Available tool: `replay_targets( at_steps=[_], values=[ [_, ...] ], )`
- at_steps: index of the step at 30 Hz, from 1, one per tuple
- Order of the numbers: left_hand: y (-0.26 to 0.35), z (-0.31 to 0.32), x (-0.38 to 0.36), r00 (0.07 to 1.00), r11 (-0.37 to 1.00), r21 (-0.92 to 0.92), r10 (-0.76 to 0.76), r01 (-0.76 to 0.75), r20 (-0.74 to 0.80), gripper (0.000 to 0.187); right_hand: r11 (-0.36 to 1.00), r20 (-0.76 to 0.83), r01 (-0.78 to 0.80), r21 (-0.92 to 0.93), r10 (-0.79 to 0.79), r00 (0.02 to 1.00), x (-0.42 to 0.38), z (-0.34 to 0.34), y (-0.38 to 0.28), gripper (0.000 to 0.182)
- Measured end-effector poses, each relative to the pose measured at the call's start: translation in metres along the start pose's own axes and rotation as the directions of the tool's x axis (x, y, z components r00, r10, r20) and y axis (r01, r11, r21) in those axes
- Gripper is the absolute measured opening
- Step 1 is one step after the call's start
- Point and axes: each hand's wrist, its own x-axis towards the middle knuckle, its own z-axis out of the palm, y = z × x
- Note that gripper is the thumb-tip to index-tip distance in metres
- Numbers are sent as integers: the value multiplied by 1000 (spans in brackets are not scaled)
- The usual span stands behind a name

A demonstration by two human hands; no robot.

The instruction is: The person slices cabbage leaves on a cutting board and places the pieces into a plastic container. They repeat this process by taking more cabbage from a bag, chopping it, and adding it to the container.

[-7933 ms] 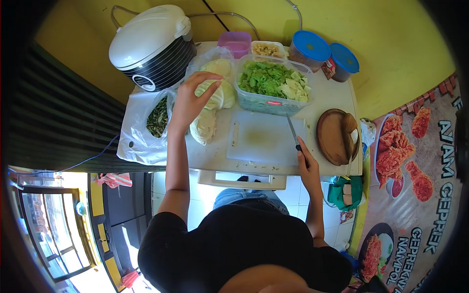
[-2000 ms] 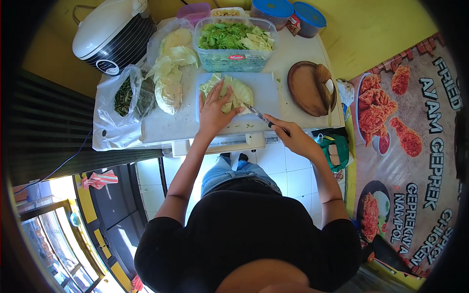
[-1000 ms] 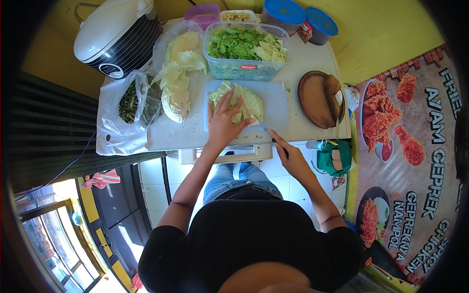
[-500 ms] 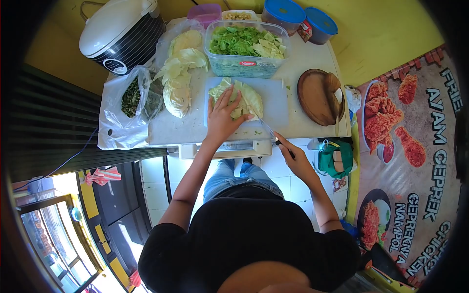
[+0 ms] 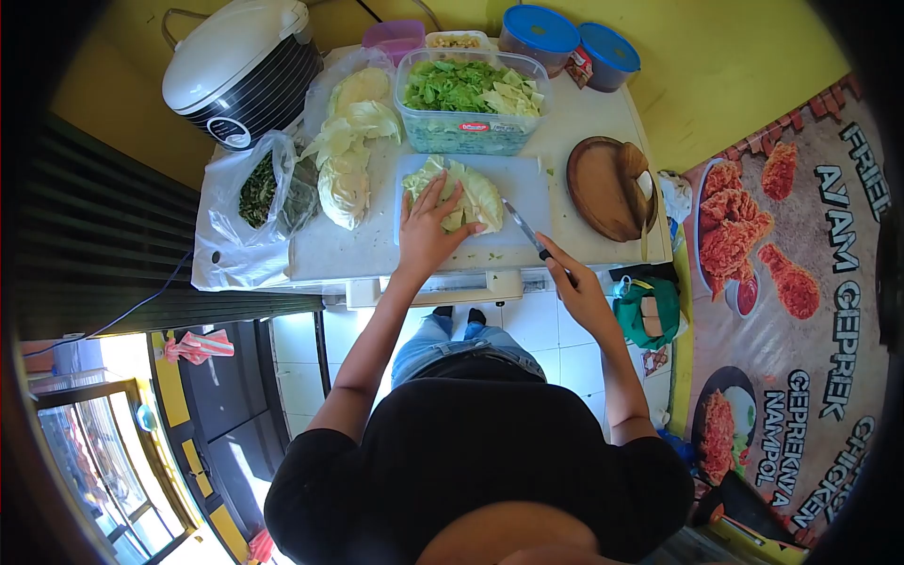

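Note:
A piece of pale green cabbage [image 5: 482,198] lies on a white cutting board [image 5: 538,202] near the table's front edge. My left hand [image 5: 429,229] grips the cabbage from above, its fingers over the top and its thumb at the near right side. The fingers of my right hand [image 5: 576,284] are wrapped round the black handle of a kitchen knife [image 5: 521,225]. The blade points up and left, its tip just right of the cabbage and apart from it. Small green scraps dot the board's near edge.
Behind the board stands a clear plastic box [image 5: 468,137] of cut greens. More cabbage [image 5: 341,193] and a plastic bag [image 5: 273,202] of dark leaves lie left. A wooden mortar [image 5: 595,193] with pestle sits right. A rice cooker [image 5: 235,71] and blue-lidded tubs [image 5: 541,30] stand behind.
My right hand has drawn the knife slightly right, so its blade has come away from the cabbage. My left hand stays on the cabbage. The view has shifted a little.

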Motion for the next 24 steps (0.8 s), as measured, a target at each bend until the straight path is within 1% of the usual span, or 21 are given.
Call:
replay_targets(
  at_steps=[1,3,4,8,11,14,16,17,19,20,22,23,24],
  values=[
    [0,0,0,1000,1000,-6,-4,4,1,75,1000,-5,1,1,-1,1000,6,8,1,40],
    [0,0,1,1000,1000,-8,0,0,-6,75,981,-21,183,64,-182,983,22,26,6,40],
    [0,0,0,1000,1000,-11,-1,1,-12,74,967,-43,249,47,-247,968,31,34,8,41],
    [0,1,0,1000,1000,-6,-1,0,-20,74,962,-53,268,57,-265,963,45,42,9,41],
    [1,0,0,1000,1000,-24,-7,6,-22,73,964,-48,264,24,-262,964,46,43,11,41],
    [1,1,-1,1000,1000,-19,-4,4,-22,72,964,-50,263,49,-260,964,41,44,9,41],
    [1,2,-1,999,1000,-13,7,-8,-46,70,983,-28,181,22,-181,983,38,43,8,41],
    [1,2,-1,999,1000,-14,5,-6,-45,70,984,-27,179,21,-178,984,37,42,10,41],
    [0,3,-1,999,1000,-8,5,-6,-54,70,954,-61,301,21,-299,952,35,41,11,40],
    [1,3,-2,999,1000,-12,3,-4,-50,70,955,-61,295,20,-293,954,33,40,9,40],
    [2,1,-1,999,1000,-16,5,-6,-49,69,986,-26,167,25,-167,986,28,36,1,40],
    [2,1,-1,999,1000,-19,2,-3,-46,69,986,-24,162,24,-162,987,29,36,1,40],
    [2,1,-1,999,1000,-18,3,-4,-50,69,982,-35,190,24,-189,981,29,36,2,40]
  ],
)
